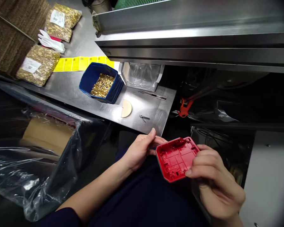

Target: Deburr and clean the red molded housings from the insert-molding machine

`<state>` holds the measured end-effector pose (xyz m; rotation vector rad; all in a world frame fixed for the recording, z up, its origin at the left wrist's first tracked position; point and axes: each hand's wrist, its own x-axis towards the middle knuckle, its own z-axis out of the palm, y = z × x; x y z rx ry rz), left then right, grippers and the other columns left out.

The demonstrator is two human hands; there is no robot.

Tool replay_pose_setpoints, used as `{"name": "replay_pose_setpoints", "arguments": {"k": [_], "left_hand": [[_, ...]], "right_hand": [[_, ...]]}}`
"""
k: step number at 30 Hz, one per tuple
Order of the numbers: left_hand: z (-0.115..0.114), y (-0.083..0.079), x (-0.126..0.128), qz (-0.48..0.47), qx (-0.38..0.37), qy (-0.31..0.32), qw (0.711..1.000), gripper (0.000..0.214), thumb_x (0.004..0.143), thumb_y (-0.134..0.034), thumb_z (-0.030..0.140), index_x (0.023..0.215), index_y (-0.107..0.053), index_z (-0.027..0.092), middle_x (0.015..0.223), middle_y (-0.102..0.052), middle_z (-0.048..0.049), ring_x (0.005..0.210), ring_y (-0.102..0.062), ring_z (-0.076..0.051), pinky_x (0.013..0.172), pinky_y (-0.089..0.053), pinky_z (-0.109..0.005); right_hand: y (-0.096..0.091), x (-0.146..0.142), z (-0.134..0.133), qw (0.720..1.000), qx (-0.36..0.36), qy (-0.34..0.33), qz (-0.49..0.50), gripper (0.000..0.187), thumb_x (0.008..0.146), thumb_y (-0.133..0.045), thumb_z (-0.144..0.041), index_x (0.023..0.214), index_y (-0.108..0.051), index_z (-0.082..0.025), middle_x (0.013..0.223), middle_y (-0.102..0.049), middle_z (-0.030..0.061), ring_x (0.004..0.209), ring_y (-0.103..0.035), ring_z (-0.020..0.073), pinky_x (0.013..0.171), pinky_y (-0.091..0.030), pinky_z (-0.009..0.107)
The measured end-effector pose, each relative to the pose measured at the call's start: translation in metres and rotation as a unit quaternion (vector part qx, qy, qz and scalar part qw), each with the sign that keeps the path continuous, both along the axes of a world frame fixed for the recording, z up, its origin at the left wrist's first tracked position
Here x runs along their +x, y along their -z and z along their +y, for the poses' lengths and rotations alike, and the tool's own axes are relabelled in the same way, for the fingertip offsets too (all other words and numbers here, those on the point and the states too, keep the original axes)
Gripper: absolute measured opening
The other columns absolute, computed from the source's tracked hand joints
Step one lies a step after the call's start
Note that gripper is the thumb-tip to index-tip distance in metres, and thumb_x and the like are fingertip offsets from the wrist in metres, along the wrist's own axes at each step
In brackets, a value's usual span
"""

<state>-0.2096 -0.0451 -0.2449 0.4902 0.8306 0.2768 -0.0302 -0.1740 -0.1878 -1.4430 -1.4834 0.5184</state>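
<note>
A red plastic housing shell (176, 157), open side up with ribs showing inside, is held low over my lap. My right hand (214, 181) grips its right edge, thumb on the rim and fingers curled under. My left hand (142, 148) holds the left edge, its fingers closed behind the shell. Ahead on the steel table (153, 121) stands a blue bin (101, 82) with small brass parts inside.
Two clear bags of brass parts (38, 64) (61, 20) lie at the table's far left by yellow labels (81, 63) and a white glove (49, 41). A clear plastic container (142, 75), a tan half-disc (126, 108), and a small metal pin (144, 118) sit nearer. A plastic-lined carton (47, 135) is at left.
</note>
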Motion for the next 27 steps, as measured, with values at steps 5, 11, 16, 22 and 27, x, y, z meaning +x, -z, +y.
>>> {"name": "replay_pose_setpoints", "arguments": {"k": [5,11,16,22,27], "left_hand": [[0.001,-0.007,-0.005,-0.012,0.035,0.052,0.998,0.051,0.101,-0.057,0.056,0.101,-0.083,0.012,0.096,-0.079,-0.0127,0.084,-0.069,-0.017,0.072,-0.054,-0.022],[-0.003,-0.017,-0.002,-0.018,0.068,0.043,0.997,0.034,0.087,-0.080,0.047,0.105,-0.081,0.018,0.100,-0.075,-0.0069,0.084,-0.065,-0.016,0.074,-0.053,-0.023],[-0.001,-0.019,0.001,-0.027,0.136,0.066,0.988,0.038,0.090,-0.076,0.050,0.112,-0.078,0.019,0.108,-0.074,-0.0066,0.097,-0.065,-0.019,0.090,-0.051,-0.027],[0.000,-0.022,0.006,-0.018,0.136,0.111,0.984,0.040,0.090,-0.077,0.045,0.120,-0.073,0.018,0.108,-0.074,-0.0080,0.090,-0.067,-0.019,0.084,-0.053,-0.028],[0.001,-0.023,0.006,-0.032,0.130,0.172,0.976,0.047,0.088,-0.081,0.034,0.132,-0.070,0.021,0.111,-0.077,-0.0080,0.092,-0.069,-0.018,0.084,-0.054,-0.028]], "right_hand": [[0.011,0.006,-0.007,0.999,-0.004,0.015,0.042,0.032,0.084,-0.053,0.007,0.093,-0.070,-0.018,0.084,-0.061,0.0034,0.084,-0.059,0.0199,0.099,-0.044,0.056],[0.017,0.006,-0.011,0.994,-0.020,0.038,0.098,0.025,0.090,-0.055,-0.001,0.093,-0.070,-0.021,0.081,-0.060,0.0028,0.080,-0.056,0.0199,0.099,-0.044,0.054],[0.020,0.004,-0.013,0.986,-0.013,0.070,0.150,0.022,0.091,-0.056,-0.003,0.090,-0.069,-0.020,0.081,-0.058,0.0023,0.079,-0.056,0.0193,0.101,-0.044,0.056],[0.013,0.009,-0.017,1.000,-0.016,-0.002,0.023,0.033,0.086,-0.055,0.005,0.096,-0.072,-0.021,0.084,-0.066,0.0018,0.086,-0.060,0.0195,0.104,-0.043,0.054],[0.007,0.011,-0.017,0.991,-0.019,-0.119,-0.052,0.044,0.085,-0.046,0.005,0.103,-0.074,-0.024,0.089,-0.073,-0.0018,0.092,-0.062,0.0187,0.110,-0.038,0.053]]}}
